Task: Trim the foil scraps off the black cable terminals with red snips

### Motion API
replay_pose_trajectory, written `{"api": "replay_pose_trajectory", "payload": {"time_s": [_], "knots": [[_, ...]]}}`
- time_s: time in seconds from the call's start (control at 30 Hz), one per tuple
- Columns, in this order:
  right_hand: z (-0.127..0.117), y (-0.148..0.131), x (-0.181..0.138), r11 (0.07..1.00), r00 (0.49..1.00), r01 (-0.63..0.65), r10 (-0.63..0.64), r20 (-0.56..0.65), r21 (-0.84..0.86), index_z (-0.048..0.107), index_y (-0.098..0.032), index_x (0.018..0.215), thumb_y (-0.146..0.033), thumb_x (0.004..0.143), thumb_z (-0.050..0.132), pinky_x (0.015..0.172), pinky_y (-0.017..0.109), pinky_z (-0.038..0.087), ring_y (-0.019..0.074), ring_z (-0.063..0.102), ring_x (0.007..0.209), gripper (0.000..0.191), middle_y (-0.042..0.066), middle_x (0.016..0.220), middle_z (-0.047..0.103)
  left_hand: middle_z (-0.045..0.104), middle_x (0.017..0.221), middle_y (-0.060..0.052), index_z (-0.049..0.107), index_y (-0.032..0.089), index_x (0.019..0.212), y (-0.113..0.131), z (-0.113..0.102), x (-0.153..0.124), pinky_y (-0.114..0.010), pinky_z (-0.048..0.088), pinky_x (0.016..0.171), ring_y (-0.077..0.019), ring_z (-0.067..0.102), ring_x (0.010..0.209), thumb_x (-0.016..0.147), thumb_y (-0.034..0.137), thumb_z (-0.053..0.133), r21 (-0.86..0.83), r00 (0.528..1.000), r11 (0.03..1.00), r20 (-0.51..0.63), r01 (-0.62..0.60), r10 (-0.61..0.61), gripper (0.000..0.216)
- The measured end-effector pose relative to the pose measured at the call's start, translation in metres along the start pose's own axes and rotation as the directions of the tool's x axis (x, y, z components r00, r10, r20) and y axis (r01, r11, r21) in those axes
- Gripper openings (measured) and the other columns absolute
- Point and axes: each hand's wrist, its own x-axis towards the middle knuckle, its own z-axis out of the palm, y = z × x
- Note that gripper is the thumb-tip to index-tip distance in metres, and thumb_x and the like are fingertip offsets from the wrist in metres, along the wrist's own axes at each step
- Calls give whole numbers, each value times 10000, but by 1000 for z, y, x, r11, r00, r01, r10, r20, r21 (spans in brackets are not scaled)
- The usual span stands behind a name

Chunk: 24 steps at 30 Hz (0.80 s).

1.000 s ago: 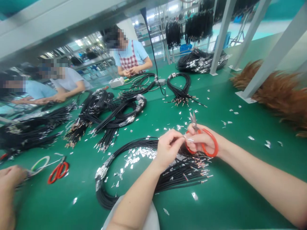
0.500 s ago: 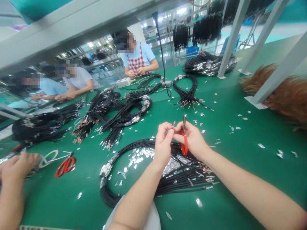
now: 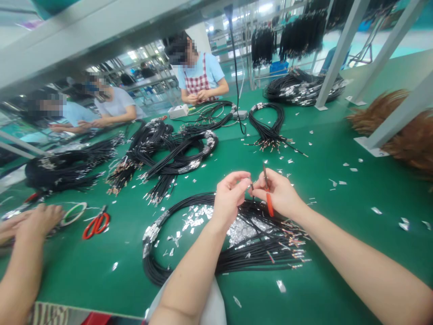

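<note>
My left hand (image 3: 229, 197) and my right hand (image 3: 279, 193) meet above a coiled bundle of black wires (image 3: 203, 243) on the green table (image 3: 338, 212). The left fingers pinch the end of a thin black wire (image 3: 252, 186). My right hand grips red-handled scissors (image 3: 267, 192), blades pointing up, and its fingertips also touch that wire end. Silver foil scraps (image 3: 199, 219) lie inside the coil. The metal-tipped wire ends (image 3: 292, 246) fan out to the right under my right forearm.
More black wire bundles (image 3: 169, 153) lie across the middle and left, another bundle (image 3: 270, 128) beyond my hands. A second pair of red scissors (image 3: 96, 223) and a tape ring (image 3: 72, 213) lie by a neighbour's hand (image 3: 37, 219). Three people sit at the far side. Brown fibres (image 3: 406, 131) lie at right.
The scissors have swung from flat with handles showing to edge-on and upright. Both hands have lifted slightly and stay together on the wire end. The camera has shifted a little.
</note>
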Motion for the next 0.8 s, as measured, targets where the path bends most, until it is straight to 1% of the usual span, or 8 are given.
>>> {"api": "replay_pose_trajectory", "payload": {"time_s": [0.1,0.27,0.4,0.47,0.57,0.63,0.7,0.8], "knots": [[-1,-3,0,999,998,-21,20,62,27,374,-215,678,-223,680,667,591,274,390,110,466,582,294,-61,618,475,472,486,58,645,144,748,0,-3,4,-163,143,348,-6,278,366,639,293,741,-30,1000,1000,30,8,-7,208],[-3,-6,0,997,996,-46,41,74,68,369,-216,676,-245,668,699,613,283,408,119,500,594,331,-55,608,524,545,543,36,611,139,681,-5,-5,7,-161,160,344,-2,293,360,616,289,753,-45,1000,999,1,-22,22,216],[-5,-3,-1,995,997,-58,53,61,78,373,-215,672,-243,655,705,617,281,414,118,515,585,334,-53,604,549,506,519,43,581,148,695,-9,-4,6,-171,162,365,-22,309,388,682,306,706,-26,996,1000,86,4,-2,202],[-6,0,0,997,998,-61,60,23,54,380,-216,672,-265,647,705,600,276,412,119,509,577,330,-50,602,551,519,572,33,574,150,698,-12,-3,6,-176,218,403,-33,354,442,716,292,674,-12,994,1000,106,9,-8,174],[-10,7,1,992,993,-66,55,-102,-107,419,-212,670,-311,644,702,581,272,402,131,506,587,301,-31,618,559,582,764,-3,576,142,663,-16,-1,6,-191,356,560,-53,458,596,708,247,664,-9,991,999,129,45,-43,144],[-16,11,-1,952,987,-73,26,-160,-296,478,-200,661,-343,650,701,581,275,391,140,500,595,265,-14,629,566,596,851,-22,575,141,642,-18,0,6,-217,387,672,-86,504,712,689,236,670,-10,982,995,167,97,-94,142],[-24,14,-5,895,987,-76,5,-160,-439,549,-192,677,-374,648,708,573,275,379,142,488,585,243,-5,622,572,596,860,-30,582,149,652,-20,0,5,-241,389,733,-120,520,789,689,246,672,3,967,992,225,124,-122,137],[-37,11,-14,887,987,-102,35,-155,-450,616,-196,754,-413,633,727,543,269,371,135,472,550,272,-8,600,571,580,815,-26,588,156,666,-21,1,3,-260,381,774,-139,525,817,705,268,671,28,944,993,308,116,-119,145]]}}
